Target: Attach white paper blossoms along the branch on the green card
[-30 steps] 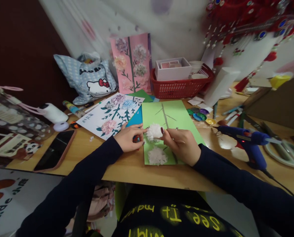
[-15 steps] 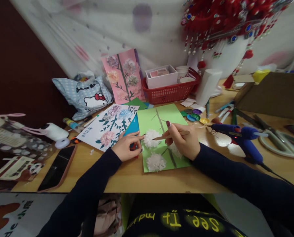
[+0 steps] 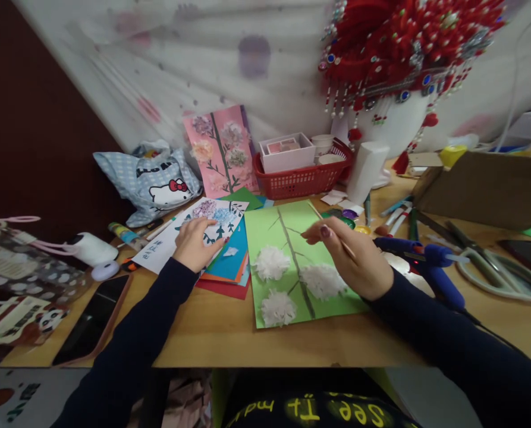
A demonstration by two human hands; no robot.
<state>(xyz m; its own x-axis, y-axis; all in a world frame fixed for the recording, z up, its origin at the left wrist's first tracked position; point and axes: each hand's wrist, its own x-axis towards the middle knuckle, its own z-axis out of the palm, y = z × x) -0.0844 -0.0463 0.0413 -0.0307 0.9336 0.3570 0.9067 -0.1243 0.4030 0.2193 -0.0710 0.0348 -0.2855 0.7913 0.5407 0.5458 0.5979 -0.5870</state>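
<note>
A green sheet (image 3: 265,229) lies on the table, with a dark painted branch and white ruffled paper flowers (image 3: 272,263) on its lower half. Over its right side is my right hand (image 3: 354,255), closed round a thin wooden stick (image 3: 348,246) that points up and back. My left hand (image 3: 196,244) rests with fingers apart on the white sheet with painted flowers (image 3: 153,249), left of the green one. Between the two sheets, coloured papers (image 3: 241,249) form a stack with a small white scrap on top.
Right of the green sheet are paint pots (image 3: 349,214), a blue glue gun (image 3: 434,261) and scissors (image 3: 497,267). Behind stand a red basket (image 3: 292,183), a white roll (image 3: 367,172) and a pink flower picture (image 3: 209,137). A phone (image 3: 93,318) lies at the left.
My left hand has left the white flowers and moved left onto the white sheet, its fingers spreading. My right hand has moved right, lifting the stick's tip off the upper flower. The view has shifted slightly.
</note>
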